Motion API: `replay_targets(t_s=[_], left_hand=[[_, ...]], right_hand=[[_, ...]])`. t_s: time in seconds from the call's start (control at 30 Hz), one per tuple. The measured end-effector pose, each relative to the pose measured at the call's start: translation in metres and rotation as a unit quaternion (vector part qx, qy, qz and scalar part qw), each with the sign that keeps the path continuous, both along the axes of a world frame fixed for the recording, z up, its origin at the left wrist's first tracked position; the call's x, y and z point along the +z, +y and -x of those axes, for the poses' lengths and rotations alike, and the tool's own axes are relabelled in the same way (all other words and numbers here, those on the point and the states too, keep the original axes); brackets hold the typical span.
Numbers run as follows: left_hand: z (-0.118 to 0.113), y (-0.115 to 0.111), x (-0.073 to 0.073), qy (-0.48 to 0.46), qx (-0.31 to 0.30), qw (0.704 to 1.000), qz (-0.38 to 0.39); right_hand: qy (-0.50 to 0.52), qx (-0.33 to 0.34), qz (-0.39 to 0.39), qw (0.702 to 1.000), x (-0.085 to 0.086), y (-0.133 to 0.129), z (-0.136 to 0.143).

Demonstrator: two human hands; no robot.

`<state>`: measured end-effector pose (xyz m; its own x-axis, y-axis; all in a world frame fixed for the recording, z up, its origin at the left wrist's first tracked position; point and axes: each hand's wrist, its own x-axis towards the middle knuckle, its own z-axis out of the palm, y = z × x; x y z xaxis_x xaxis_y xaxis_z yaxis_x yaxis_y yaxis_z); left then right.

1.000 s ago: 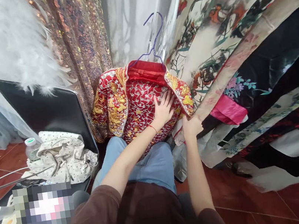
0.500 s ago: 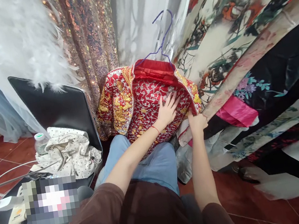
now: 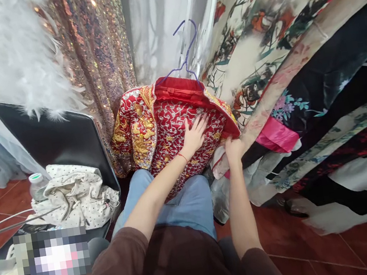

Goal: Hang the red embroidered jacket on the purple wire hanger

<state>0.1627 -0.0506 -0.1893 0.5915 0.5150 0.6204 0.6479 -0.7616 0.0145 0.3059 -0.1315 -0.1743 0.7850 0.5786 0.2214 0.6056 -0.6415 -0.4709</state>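
In front of my knees a red jacket (image 3: 143, 129) with gold and silver embroidery hangs on a purple wire hanger (image 3: 187, 56). Its front is spread, and red lining shows at the collar. My left hand (image 3: 194, 136) lies flat on the silver-patterned red cloth inside the opening, fingers spread. My right hand (image 3: 234, 148) is closed on the jacket's front edge at the right, turning it outward. The jacket's lower end drops down between my knees, partly hidden by my left forearm.
To the left stands a black chair (image 3: 52, 138) bearing a dotted cloth bag (image 3: 75, 195), a plastic bottle (image 3: 38, 186), cables and a blurred-out item. White feathers (image 3: 12, 52) and a sequined garment (image 3: 97, 44) hang behind. Printed garments (image 3: 260, 52) crowd the right side.
The whole view has shifted slightly, so things sit further left. My right hand has folded the jacket's front edge a little further outward, showing more red lining. My left hand still lies flat.
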Motion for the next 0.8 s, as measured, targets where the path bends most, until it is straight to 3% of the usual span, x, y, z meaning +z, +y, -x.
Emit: replay_targets(t_s=[0.1, 0.23, 0.37, 0.47, 0.53, 0.67, 0.8], left_hand=[[0.003, 0.006, 0.003, -0.008, 0.001, 1.000, 0.007], [-0.001, 0.016, 0.005, -0.010, 0.001, 1.000, 0.009], [-0.008, 0.024, 0.003, -0.019, 0.015, 1.000, 0.008], [-0.010, 0.026, 0.002, -0.021, 0.026, 0.999, 0.029], [-0.007, 0.024, 0.002, -0.014, 0.025, 0.999, 0.034], [0.001, 0.011, 0.004, -0.001, -0.001, 1.000, 0.008], [-0.002, -0.005, -0.005, -0.003, -0.001, 1.000, -0.007]], right_hand=[[-0.026, 0.003, 0.027, 0.999, 0.001, -0.030, -0.013], [-0.100, -0.013, 0.056, 0.993, 0.020, -0.077, -0.030], [-0.208, -0.037, -0.006, 0.977, 0.039, -0.104, -0.006], [-0.218, 0.044, -0.031, 0.974, 0.036, -0.101, 0.031], [-0.188, 0.048, -0.027, 0.981, 0.027, -0.091, 0.043], [-0.032, -0.063, 0.006, 0.998, 0.004, -0.066, 0.024], [0.053, -0.052, 0.010, 0.997, -0.020, -0.039, 0.000]])
